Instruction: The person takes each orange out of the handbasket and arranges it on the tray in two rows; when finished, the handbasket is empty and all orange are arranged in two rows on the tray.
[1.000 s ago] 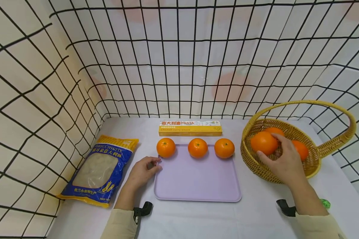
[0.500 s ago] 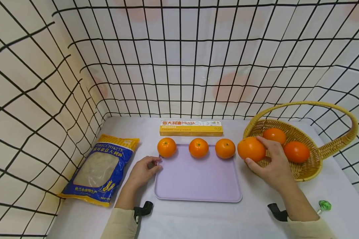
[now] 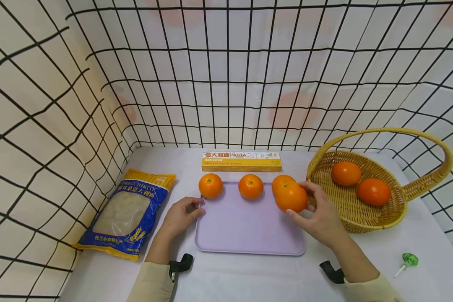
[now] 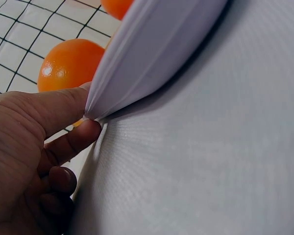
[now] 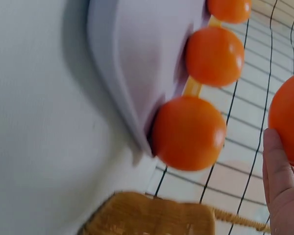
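Observation:
My right hand (image 3: 322,219) holds an orange (image 3: 292,200) between thumb and fingers over the back right corner of the lilac tray (image 3: 249,228). In the head view this orange overlaps the rightmost orange (image 3: 280,181) behind it; the right wrist view shows the held orange (image 5: 290,117) apart from the row. A middle orange (image 3: 251,186) and a left orange (image 3: 210,186) complete the row along the tray's back edge. With thumb and finger, my left hand (image 3: 180,216) pinches the tray's left rim, seen close in the left wrist view, where the tray (image 4: 137,54) slants upward.
A wicker basket (image 3: 356,216) with a tall handle stands at the right, holding two oranges (image 3: 373,192). Behind the tray lies a pasta box (image 3: 241,167). A blue pasta bag (image 3: 122,214) is at the left, a green lollipop (image 3: 410,259) at the right front. Black wire mesh (image 3: 226,105) encloses the table.
My right hand has lifted an orange out of the basket and carried it left over the tray's back right corner. My left hand has stayed at the tray's left rim.

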Action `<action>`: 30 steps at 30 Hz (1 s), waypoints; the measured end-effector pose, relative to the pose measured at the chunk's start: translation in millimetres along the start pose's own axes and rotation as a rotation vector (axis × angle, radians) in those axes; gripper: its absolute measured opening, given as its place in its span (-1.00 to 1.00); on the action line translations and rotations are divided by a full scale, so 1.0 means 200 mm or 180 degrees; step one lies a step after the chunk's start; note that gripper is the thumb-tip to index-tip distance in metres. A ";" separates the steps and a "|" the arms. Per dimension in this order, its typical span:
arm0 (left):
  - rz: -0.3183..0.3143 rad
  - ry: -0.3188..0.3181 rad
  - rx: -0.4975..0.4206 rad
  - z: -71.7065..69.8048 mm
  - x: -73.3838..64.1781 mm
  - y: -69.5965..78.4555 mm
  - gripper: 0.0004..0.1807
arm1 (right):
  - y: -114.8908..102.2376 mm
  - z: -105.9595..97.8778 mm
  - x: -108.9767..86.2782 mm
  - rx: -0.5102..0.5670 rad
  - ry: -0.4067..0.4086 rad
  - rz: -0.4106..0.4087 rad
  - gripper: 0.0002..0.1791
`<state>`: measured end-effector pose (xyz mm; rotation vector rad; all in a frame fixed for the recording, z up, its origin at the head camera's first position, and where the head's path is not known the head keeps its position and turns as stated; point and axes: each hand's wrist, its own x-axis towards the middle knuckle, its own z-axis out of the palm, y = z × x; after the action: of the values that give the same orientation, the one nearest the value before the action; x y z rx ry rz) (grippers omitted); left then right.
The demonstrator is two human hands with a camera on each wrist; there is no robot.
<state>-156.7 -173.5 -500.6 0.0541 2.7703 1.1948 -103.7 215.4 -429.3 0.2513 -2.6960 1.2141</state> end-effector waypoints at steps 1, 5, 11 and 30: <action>-0.0004 0.0005 -0.0003 0.00 0.00 0.00 -0.69 | 0.00 0.02 0.00 0.0022 -0.0026 -0.0013 -0.12; 0.0002 0.0005 -0.0012 0.00 0.00 0.00 -0.69 | -0.02 0.08 0.01 0.0070 -0.0134 -0.0026 -0.11; -0.0031 -0.0007 0.0003 0.01 0.01 -0.01 -0.69 | -0.06 0.17 0.02 0.0241 -0.0352 -0.0046 -0.04; 0.0009 0.0009 0.0021 0.00 0.00 -0.01 -0.70 | -0.14 0.43 0.01 0.0542 -0.0715 -0.0450 -0.08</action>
<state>-157.3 -174.3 -502.2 0.0572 2.7776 1.1872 -107.5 131.1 -464.5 0.6259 -2.7008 1.4511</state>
